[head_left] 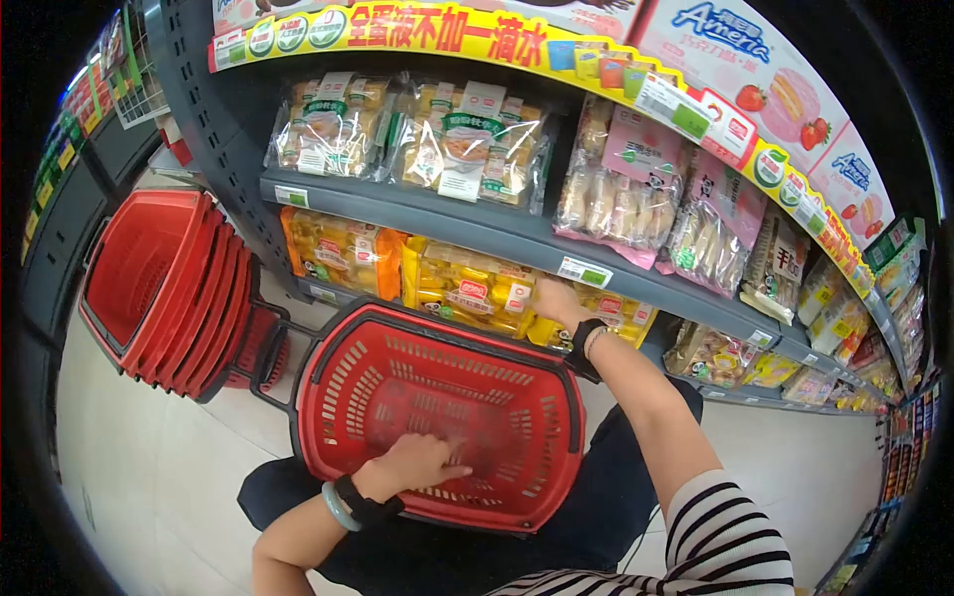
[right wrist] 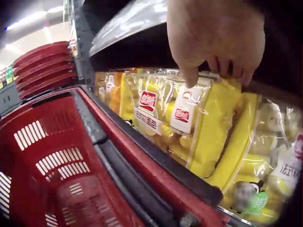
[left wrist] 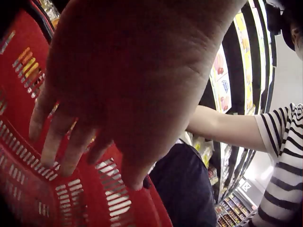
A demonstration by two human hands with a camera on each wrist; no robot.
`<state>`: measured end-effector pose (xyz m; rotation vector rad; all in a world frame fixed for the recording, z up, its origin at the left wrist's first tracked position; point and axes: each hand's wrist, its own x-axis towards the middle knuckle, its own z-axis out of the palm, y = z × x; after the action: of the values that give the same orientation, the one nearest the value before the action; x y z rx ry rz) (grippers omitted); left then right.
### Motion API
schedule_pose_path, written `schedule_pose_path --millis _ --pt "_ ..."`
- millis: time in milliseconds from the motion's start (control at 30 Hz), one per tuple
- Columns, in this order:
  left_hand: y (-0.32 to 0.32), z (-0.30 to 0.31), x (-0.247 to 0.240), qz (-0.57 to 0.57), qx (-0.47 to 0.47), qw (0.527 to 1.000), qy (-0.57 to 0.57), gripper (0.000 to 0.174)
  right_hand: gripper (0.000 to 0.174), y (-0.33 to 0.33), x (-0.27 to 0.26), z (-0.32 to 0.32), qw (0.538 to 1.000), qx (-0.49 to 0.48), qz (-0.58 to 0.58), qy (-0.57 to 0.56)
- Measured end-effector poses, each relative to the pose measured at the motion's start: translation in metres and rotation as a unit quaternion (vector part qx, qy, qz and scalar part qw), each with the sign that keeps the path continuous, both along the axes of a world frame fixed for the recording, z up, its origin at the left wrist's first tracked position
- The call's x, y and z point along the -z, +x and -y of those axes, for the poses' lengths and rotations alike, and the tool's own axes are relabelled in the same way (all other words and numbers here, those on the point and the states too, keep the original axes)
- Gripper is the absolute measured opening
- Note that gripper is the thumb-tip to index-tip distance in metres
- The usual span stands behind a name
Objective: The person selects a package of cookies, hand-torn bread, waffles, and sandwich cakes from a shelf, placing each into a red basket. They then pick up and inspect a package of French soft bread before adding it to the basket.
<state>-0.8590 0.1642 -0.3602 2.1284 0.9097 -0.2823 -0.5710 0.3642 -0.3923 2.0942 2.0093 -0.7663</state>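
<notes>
A red shopping basket (head_left: 570,427) with slotted sides stands in front of the person's knees, with nothing lying in it. My left hand (head_left: 417,463) hovers over its near side, and the left wrist view shows its fingers (left wrist: 59,142) extended down toward the slots. On the low shelf my right hand (head_left: 558,301) is at a yellow see-through bag of bread rolls (head_left: 467,293). Seen from the right wrist, the thumb lies on the front of this bag (right wrist: 161,111) and the other fingers curl over its top edge, pinching it. Another yellow bag (right wrist: 260,161) sits right beside it.
Red baskets (head_left: 159,278) are stacked at the left next to the shelf upright. Above the low bags runs a grey shelf edge (head_left: 417,209) with packaged bread (head_left: 467,139) and pink bags (head_left: 626,189). Shelving curves away on the right.
</notes>
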Motion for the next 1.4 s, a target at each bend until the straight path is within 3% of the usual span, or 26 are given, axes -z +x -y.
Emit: schedule_pose_path --millis 33,100,167,300,367,400,467,500,567,600,633,700,733,767,833,900,933,967,1033,1067,1133,1167,1233,1267,1300,1400 --pt "-0.005 -0.005 0.000 0.004 -0.071 0.997 0.002 0.060 0.055 -0.007 0.007 0.003 1.000 -0.002 -0.001 0.000" --pt "-0.009 -0.005 0.013 0.019 -0.114 0.992 0.059 0.051 0.071 -0.019 0.023 0.021 0.945 -0.055 0.120 0.300" --pt "-0.012 -0.004 0.021 0.095 -0.129 0.969 0.187 0.049 0.080 -0.027 0.026 0.022 0.944 -0.061 0.121 0.301" --pt "-0.010 -0.010 0.010 0.121 -0.176 0.968 0.134 0.054 0.077 -0.030 0.017 0.026 0.946 -0.099 0.088 0.295" --pt "-0.010 -0.015 0.004 0.133 -0.224 0.963 0.066 0.049 0.072 -0.040 -0.005 0.030 0.984 -0.056 0.067 0.154" --pt "-0.011 -0.016 0.009 0.136 -0.226 0.962 0.070 0.049 0.072 -0.040 -0.006 0.034 0.983 -0.058 0.068 0.159" --pt "-0.014 -0.024 0.033 0.207 -0.270 0.937 0.082 0.052 0.066 -0.041 -0.003 0.046 0.954 -0.072 0.008 0.290" --pt "-0.014 -0.028 0.040 0.208 -0.274 0.935 0.084 0.052 0.066 -0.044 -0.006 0.051 0.953 -0.077 0.008 0.292" --pt "-0.015 -0.036 0.046 0.280 -0.371 0.885 -0.016 0.056 0.057 -0.052 -0.017 0.066 0.907 -0.097 -0.070 0.404" --pt "-0.016 -0.041 0.042 0.295 -0.390 0.867 -0.094 0.058 0.051 -0.057 -0.023 0.074 0.885 -0.107 -0.086 0.446" --pt "-0.017 -0.044 0.036 0.294 -0.388 0.868 -0.094 0.058 0.051 -0.057 -0.030 0.082 0.885 -0.104 -0.085 0.446" --pt "-0.019 -0.049 0.021 0.368 -0.490 0.748 -0.253 0.062 0.051 -0.055 -0.045 0.101 0.871 -0.128 -0.088 0.466" --pt "-0.019 -0.052 0.016 0.381 -0.529 0.702 -0.286 0.074 0.051 -0.052 -0.052 0.112 0.870 -0.126 -0.085 0.468" --pt "-0.021 -0.056 0.015 0.383 -0.525 0.704 -0.288 0.074 0.051 -0.047 -0.056 0.126 0.845 -0.143 -0.089 0.507" --pt "-0.030 -0.064 0.015 0.451 -0.604 0.521 -0.400 0.087 0.052 -0.045 -0.063 0.163 0.800 -0.165 -0.098 0.569" --pt "-0.049 -0.071 0.009 0.565 -0.451 0.477 -0.500 0.094 0.052 -0.041 -0.066 0.204 0.780 -0.215 -0.078 0.583" --pt "-0.055 -0.075 0.005 0.619 -0.341 0.388 -0.591 0.093 0.052 -0.039 -0.066 0.222 0.771 -0.250 -0.070 0.582" --pt "-0.063 -0.076 -0.001 0.594 -0.332 0.402 -0.613 0.078 0.052 -0.038 -0.064 0.238 0.761 -0.284 -0.064 0.580" --pt "-0.062 -0.072 0.001 0.554 -0.419 0.537 -0.479 0.058 0.052 -0.042 -0.055 0.263 0.761 -0.279 -0.081 0.579" --pt "-0.062 -0.067 0.001 0.553 -0.419 0.538 -0.479 0.058 0.052 -0.043 -0.051 0.272 0.760 -0.276 -0.097 0.580" --pt "-0.061 -0.059 -0.001 0.563 -0.396 0.614 -0.385 0.046 0.053 -0.046 -0.049 0.286 0.770 -0.252 -0.125 0.572" --pt "-0.064 -0.057 -0.004 0.562 -0.396 0.615 -0.385 0.046 0.054 -0.046 -0.050 0.290 0.780 -0.228 -0.153 0.562" --pt "-0.077 -0.051 -0.009 0.474 -0.381 0.756 -0.242 0.046 0.050 -0.048 -0.054 0.297 0.798 -0.208 -0.173 0.539" --pt "-0.087 -0.054 -0.001 0.449 -0.348 0.787 -0.241 0.053 0.047 -0.053 -0.057 0.297 0.808 -0.181 -0.221 0.516" --pt "-0.089 -0.051 -0.012 0.446 -0.347 0.789 -0.242 0.053 0.046 -0.057 -0.057 0.296 0.814 -0.153 -0.267 0.492" --pt "-0.094 -0.043 -0.036 0.225 -0.458 0.807 -0.298 0.081 0.037 -0.065 -0.036 0.281 0.865 -0.098 -0.290 0.397"
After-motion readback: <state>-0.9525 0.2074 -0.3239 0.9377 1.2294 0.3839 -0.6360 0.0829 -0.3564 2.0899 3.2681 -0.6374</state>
